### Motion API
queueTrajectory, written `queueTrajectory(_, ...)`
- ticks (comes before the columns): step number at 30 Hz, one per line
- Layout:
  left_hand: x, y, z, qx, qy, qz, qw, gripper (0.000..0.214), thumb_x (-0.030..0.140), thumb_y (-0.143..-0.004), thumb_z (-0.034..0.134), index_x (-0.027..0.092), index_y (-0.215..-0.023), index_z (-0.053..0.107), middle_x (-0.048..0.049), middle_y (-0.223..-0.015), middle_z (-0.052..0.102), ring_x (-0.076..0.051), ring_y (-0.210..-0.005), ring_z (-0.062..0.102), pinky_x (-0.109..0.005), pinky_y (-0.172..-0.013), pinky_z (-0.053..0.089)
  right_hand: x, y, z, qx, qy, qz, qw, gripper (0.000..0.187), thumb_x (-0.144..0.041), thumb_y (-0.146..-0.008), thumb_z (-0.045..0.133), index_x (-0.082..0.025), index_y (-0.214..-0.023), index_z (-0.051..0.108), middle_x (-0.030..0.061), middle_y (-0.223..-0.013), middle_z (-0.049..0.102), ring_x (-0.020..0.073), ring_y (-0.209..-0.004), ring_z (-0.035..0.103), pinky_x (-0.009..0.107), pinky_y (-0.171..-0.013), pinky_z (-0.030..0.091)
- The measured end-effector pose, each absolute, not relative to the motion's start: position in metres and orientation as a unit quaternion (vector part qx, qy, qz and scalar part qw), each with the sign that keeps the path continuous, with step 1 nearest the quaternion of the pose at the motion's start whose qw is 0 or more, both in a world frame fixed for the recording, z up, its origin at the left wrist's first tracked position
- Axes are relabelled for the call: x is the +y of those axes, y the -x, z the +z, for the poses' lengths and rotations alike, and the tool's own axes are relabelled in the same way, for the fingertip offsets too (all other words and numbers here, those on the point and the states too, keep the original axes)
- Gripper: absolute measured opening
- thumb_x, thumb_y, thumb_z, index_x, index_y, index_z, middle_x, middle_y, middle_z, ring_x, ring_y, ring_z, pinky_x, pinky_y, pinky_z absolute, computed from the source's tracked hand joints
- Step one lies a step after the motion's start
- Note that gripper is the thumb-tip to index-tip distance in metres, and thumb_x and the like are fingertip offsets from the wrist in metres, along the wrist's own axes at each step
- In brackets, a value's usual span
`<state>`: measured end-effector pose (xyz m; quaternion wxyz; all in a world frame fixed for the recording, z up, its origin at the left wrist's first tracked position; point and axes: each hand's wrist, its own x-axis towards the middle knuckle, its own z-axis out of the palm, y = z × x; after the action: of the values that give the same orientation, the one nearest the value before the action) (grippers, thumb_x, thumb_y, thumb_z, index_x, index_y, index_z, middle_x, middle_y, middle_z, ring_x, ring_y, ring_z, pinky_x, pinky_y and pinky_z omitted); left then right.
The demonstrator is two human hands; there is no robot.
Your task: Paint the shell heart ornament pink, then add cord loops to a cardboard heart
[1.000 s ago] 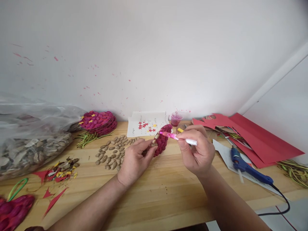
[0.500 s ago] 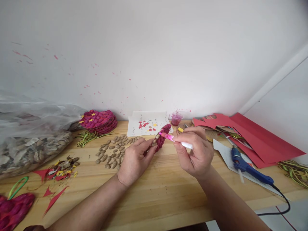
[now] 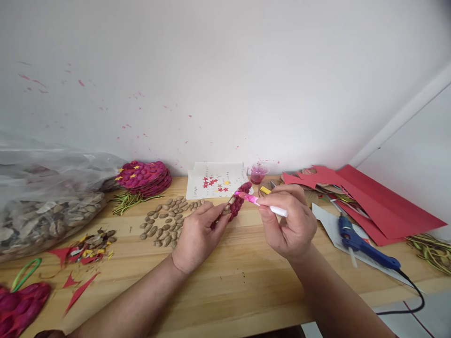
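Pinched between the thumb and fingers of my left hand (image 3: pixel 199 234) is a magenta-painted peanut-shell ornament (image 3: pixel 237 206), tilted on edge. Some shells on its side facing my left hand are still bare tan. My right hand (image 3: pixel 291 223) grips a white-handled paintbrush (image 3: pixel 276 210) like a pen, its front end smeared pink. The brush tip meets the ornament's upper edge. Beyond them stands a clear plastic cup (image 3: pixel 259 172) stained with pink paint. Loose peanuts (image 3: pixel 165 225) lie on the table just left of my left hand.
Painted ornaments (image 3: pixel 148 178) are stacked at the back left beside a bag of shells (image 3: pixel 52 216). White paper (image 3: pixel 197 185) bears small paper stars. At right lie a blue glue gun (image 3: pixel 368 249) with its cord and red card sheets (image 3: pixel 387 206). Red scraps (image 3: pixel 81 293) lie front left.
My right hand has shifted slightly to the right with the paintbrush, and its tip has moved a little along the ornament's edge. My left hand and the ornament have barely moved.
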<state>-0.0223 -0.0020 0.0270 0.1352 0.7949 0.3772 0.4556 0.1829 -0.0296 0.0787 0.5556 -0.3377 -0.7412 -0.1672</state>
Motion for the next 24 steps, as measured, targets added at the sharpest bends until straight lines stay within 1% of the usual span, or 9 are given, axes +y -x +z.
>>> queueTrajectory(4, -0.0017, 0.023, 0.0247, 0.373, -0.797, 0.452, 0.147, 0.015, 0.023, -0.1, 0.06, 0.018, -0.092, 0.072, 0.0013, -0.072, 0.055, -0.011, -0.066, 0.054, -0.023, -0.063, 0.041, -0.0296, -0.1829, 0.0789, -0.75, 0.332, -0.16, 0.549, 0.017, -0.01, -0.09, 0.065, -0.022, -0.103, 0.067, 0.0008, -0.081, 0.073, 0.0197, -0.083, 0.063, 0.039, -0.076, 0.05)
queueTrajectory(10, -0.0016, 0.0233, 0.0248, 0.372, -0.797, 0.457, 0.133, 0.015, 0.023, -0.1, 0.061, 0.018, -0.091, 0.072, 0.0016, -0.072, 0.054, -0.011, -0.064, 0.052, -0.022, -0.061, 0.041, -0.0323, -0.1824, 0.0809, -0.737, 0.345, -0.185, 0.552, 0.016, -0.011, -0.09, 0.065, -0.022, -0.102, 0.067, 0.0007, -0.08, 0.073, 0.0197, -0.083, 0.064, 0.039, -0.076, 0.051)
queueTrajectory(14, -0.0023, 0.0231, 0.0271, 0.367, -0.801, 0.46, 0.115, 0.015, 0.022, -0.1, 0.059, 0.019, -0.099, 0.074, 0.002, -0.071, 0.054, -0.011, -0.063, 0.053, -0.022, -0.06, 0.042, -0.0344, -0.1807, 0.0828, -0.744, 0.332, -0.188, 0.549, 0.014, -0.011, -0.09, 0.064, -0.021, -0.099, 0.066, 0.0008, -0.079, 0.074, 0.0194, -0.083, 0.063, 0.039, -0.077, 0.05)
queueTrajectory(18, -0.0019, 0.0242, 0.0259, 0.37, -0.802, 0.459, 0.091, 0.016, 0.023, -0.101, 0.059, 0.018, -0.099, 0.075, 0.0023, -0.07, 0.053, -0.01, -0.061, 0.052, -0.022, -0.06, 0.041, -0.0346, -0.1803, 0.0832, -0.736, 0.34, -0.205, 0.548, 0.013, -0.011, -0.089, 0.066, -0.02, -0.099, 0.067, 0.0007, -0.079, 0.073, 0.0192, -0.083, 0.063, 0.039, -0.077, 0.048)
queueTrajectory(24, -0.001, 0.0258, 0.0227, 0.367, -0.809, 0.456, 0.065, 0.015, 0.02, -0.099, 0.062, 0.018, -0.107, 0.075, 0.0023, -0.072, 0.054, -0.011, -0.063, 0.054, -0.022, -0.062, 0.043, -0.0361, -0.1805, 0.0851, -0.737, 0.339, -0.202, 0.549, 0.012, -0.011, -0.089, 0.066, -0.02, -0.097, 0.066, 0.0001, -0.078, 0.072, 0.0187, -0.082, 0.063, 0.039, -0.078, 0.048)
